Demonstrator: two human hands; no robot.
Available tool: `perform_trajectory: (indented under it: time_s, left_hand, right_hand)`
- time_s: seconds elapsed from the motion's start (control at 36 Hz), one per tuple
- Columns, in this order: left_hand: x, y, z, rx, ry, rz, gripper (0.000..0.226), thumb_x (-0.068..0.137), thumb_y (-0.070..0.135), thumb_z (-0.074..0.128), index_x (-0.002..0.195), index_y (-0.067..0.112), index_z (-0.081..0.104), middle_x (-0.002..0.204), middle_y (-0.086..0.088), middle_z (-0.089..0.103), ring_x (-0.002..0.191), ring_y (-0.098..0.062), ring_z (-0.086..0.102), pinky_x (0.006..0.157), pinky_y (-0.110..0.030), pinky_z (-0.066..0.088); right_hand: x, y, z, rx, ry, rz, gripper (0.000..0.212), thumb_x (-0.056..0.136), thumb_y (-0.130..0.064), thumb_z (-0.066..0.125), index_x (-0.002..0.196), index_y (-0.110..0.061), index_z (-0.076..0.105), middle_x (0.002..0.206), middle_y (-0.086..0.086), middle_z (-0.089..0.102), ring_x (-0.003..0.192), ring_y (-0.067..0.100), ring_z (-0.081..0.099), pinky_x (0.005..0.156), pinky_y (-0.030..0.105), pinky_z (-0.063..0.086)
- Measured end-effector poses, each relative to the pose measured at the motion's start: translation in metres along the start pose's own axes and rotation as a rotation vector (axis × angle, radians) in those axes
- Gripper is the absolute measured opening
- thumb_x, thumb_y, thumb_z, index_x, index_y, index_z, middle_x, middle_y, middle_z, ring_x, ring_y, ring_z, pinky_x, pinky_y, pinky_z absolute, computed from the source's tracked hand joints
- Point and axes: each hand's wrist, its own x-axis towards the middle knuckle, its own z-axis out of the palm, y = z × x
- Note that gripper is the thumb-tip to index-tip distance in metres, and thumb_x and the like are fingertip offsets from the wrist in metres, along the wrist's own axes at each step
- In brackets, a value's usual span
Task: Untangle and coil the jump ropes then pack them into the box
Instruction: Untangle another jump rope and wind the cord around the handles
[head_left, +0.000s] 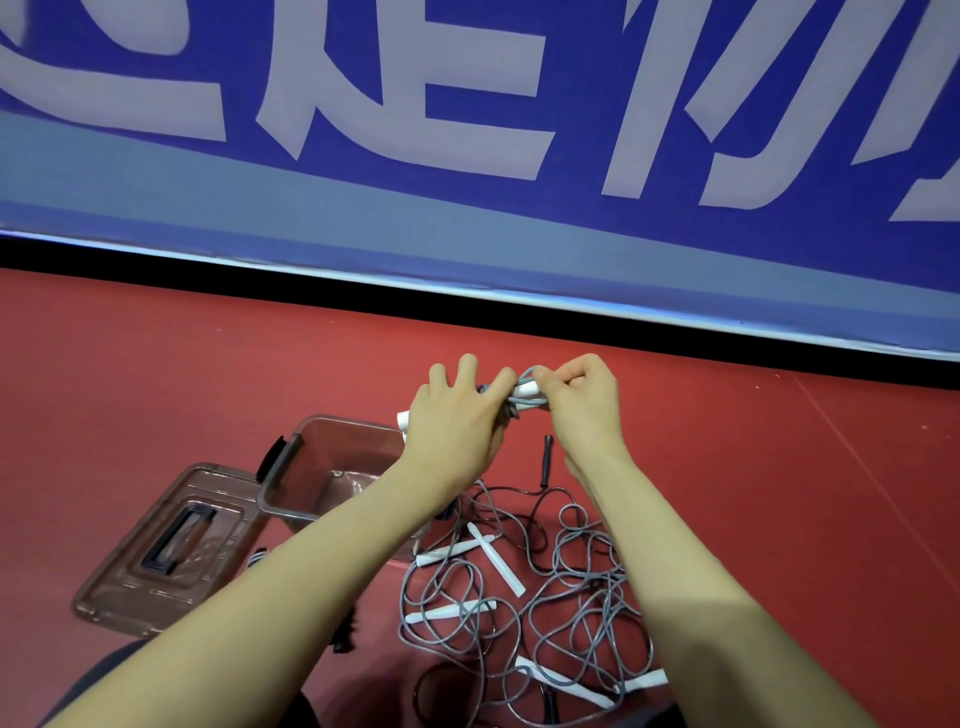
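First rope nearly coiled, box not yet filled.

I judge the task early: the box (332, 462) stands open on the floor with its lid (166, 545) lying to its left, and I see no rope inside, while a tangle (519, 597) of grey and black ropes lies near me. My left hand (457, 415) grips a coiled rope (511, 397), fingers partly spread over it, a white handle poking out left. My right hand (582, 400) pinches the coil's right end with curled fingers, held above the floor beyond the box.
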Motion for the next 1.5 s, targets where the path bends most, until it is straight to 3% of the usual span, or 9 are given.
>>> perform_trajectory:
  time_s: [0.11,0.31,0.5,0.64,0.81,1.03,1.22,1.39,1.5]
  left_hand:
    - [0.0,0.003,-0.007,0.01,-0.178,-0.023,0.049,0.09,0.036,0.045,0.136,0.025,0.03,0.121,-0.008,0.037,0.082,-0.026,0.036,0.06,-0.032,0.031]
    - [0.009,-0.005,-0.02,-0.055,-0.231,-0.01,0.05,0.083,0.038,0.055,0.128,0.026,0.037,0.099,0.002,0.052,0.088,-0.03,0.059,0.06,-0.029,0.033]
    - [0.009,-0.01,-0.017,-0.153,-0.24,-0.076,0.04,0.08,0.023,0.055,0.115,0.019,0.036,0.1,0.001,0.057,0.081,-0.033,0.056,0.059,-0.032,0.033]
    - [0.005,-0.008,-0.013,0.038,-0.191,-0.054,0.022,0.09,0.015,0.047,0.112,0.018,0.044,0.088,-0.001,0.048,0.078,-0.032,0.057,0.047,-0.029,0.02]
    - [0.009,-0.008,-0.021,0.105,-0.112,-0.005,0.018,0.08,0.008,0.063,0.095,0.014,0.056,0.081,-0.004,0.053,0.063,-0.028,0.055,0.043,-0.025,0.005]
    - [0.012,-0.013,-0.02,0.094,-0.064,0.035,0.04,0.037,0.003,0.087,0.06,0.012,0.055,0.05,-0.002,0.042,0.035,-0.019,0.026,0.054,-0.015,-0.004]
    - [0.01,-0.013,-0.02,0.13,-0.057,0.071,0.037,0.038,0.006,0.084,0.057,0.014,0.053,0.048,-0.001,0.041,0.031,-0.019,0.036,0.047,-0.017,0.011]
    - [0.011,-0.016,-0.022,0.173,-0.018,0.074,0.032,0.045,0.009,0.083,0.06,0.015,0.055,0.049,0.0,0.042,0.033,-0.019,0.037,0.046,-0.018,0.012]
    - [0.009,-0.013,-0.021,0.173,0.033,0.093,0.016,0.05,0.008,0.066,0.059,0.014,0.054,0.049,-0.001,0.041,0.033,-0.018,0.036,0.045,-0.017,0.014]
  right_hand:
    - [0.0,0.001,-0.001,0.012,0.005,-0.014,0.027,0.085,-0.01,0.064,0.07,-0.015,0.043,0.075,0.016,0.052,0.067,0.023,0.047,0.061,0.032,0.038]
    - [-0.001,-0.002,0.002,0.009,-0.082,-0.106,0.023,0.087,-0.01,0.064,0.073,-0.013,0.046,0.089,0.03,0.063,0.086,0.042,0.06,0.07,0.036,0.046]
    - [-0.005,-0.007,0.0,0.122,-0.224,-0.126,0.018,0.086,0.001,0.061,0.078,-0.007,0.047,0.079,0.008,0.065,0.075,0.016,0.064,0.072,0.024,0.05]
    - [-0.003,-0.002,-0.001,0.119,-0.236,-0.079,0.018,0.086,-0.001,0.062,0.078,-0.007,0.047,0.088,0.015,0.067,0.085,0.026,0.065,0.078,0.035,0.05]
    - [0.0,0.001,-0.002,0.056,-0.317,-0.068,0.019,0.091,-0.007,0.058,0.108,-0.014,0.062,0.108,0.005,0.065,0.1,0.016,0.061,0.086,0.023,0.048]
    - [-0.003,-0.004,-0.004,-0.137,-0.343,-0.198,0.015,0.09,-0.004,0.055,0.089,-0.012,0.068,0.081,-0.007,0.064,0.069,-0.004,0.054,0.061,0.008,0.039]
    - [-0.003,-0.004,-0.009,-0.233,-0.386,-0.205,0.018,0.09,-0.002,0.054,0.093,-0.016,0.066,0.099,0.003,0.067,0.09,0.018,0.06,0.075,0.026,0.046]
    - [-0.004,-0.007,-0.012,0.005,-0.416,-0.135,0.02,0.084,0.008,0.058,0.088,-0.009,0.067,0.088,0.001,0.067,0.069,-0.003,0.057,0.064,0.009,0.043]
    - [-0.004,-0.005,-0.009,0.008,-0.378,-0.084,0.017,0.083,0.009,0.058,0.085,-0.006,0.066,0.083,0.001,0.065,0.066,0.0,0.054,0.059,0.008,0.041]
